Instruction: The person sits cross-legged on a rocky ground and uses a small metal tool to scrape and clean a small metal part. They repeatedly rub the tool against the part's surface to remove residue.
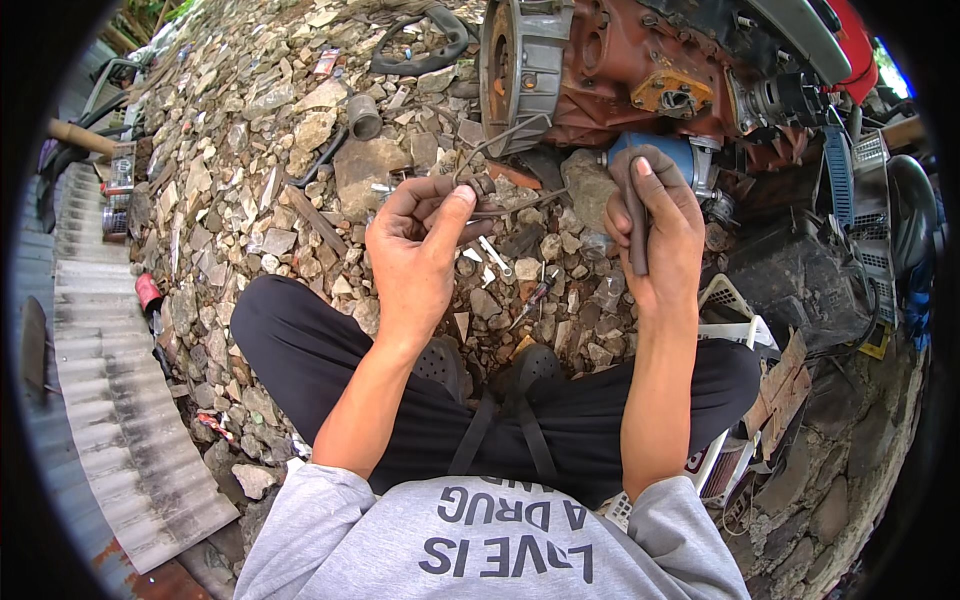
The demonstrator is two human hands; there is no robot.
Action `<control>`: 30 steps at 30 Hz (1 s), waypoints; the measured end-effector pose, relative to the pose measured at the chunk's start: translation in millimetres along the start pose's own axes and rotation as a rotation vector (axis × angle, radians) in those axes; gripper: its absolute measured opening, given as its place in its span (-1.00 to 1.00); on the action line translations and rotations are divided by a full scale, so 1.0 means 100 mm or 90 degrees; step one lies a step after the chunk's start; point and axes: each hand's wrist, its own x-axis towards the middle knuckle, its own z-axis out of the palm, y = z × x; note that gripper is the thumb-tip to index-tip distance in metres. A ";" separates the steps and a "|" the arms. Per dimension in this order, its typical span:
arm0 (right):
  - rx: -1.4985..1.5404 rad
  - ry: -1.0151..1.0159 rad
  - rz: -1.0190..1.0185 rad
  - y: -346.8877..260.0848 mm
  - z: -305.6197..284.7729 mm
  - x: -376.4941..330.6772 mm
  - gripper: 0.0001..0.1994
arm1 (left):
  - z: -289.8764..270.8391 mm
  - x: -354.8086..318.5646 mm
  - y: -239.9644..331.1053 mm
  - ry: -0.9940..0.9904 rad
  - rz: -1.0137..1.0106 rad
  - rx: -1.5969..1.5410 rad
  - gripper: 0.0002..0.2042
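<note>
My left hand is closed, thumb and fingers pinching a thin, bent metal pipe with a dark round fitting near the fingertips. Another thin bent length rises from beside that hand toward the engine; whether it is the same pipe I cannot tell. In my right hand is a dark grey-brown strip, folded over the fingers and pressed by the thumb; its material is unclear. Below and between my hands, a small wrench and a screwdriver lie on the stones.
A reddish-brown engine with a grey bell housing stands ahead on the right, a blue cylinder beneath it. A metal cup and black rubber loop lie on rubble. A black battery-like box sits right; corrugated sheet left.
</note>
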 end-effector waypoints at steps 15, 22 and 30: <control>-0.053 -0.076 0.019 0.02 0.01 -0.03 -0.80 | 0.00 0.00 0.00 -0.019 0.000 -0.007 -0.86; -0.077 -0.119 0.054 0.01 0.06 -0.06 -0.86 | 0.00 -0.01 -0.01 -0.027 0.005 0.012 -0.85; -0.343 -0.078 -0.087 0.25 0.35 -0.26 -0.84 | 0.07 -0.06 0.01 -0.028 0.010 0.042 -0.84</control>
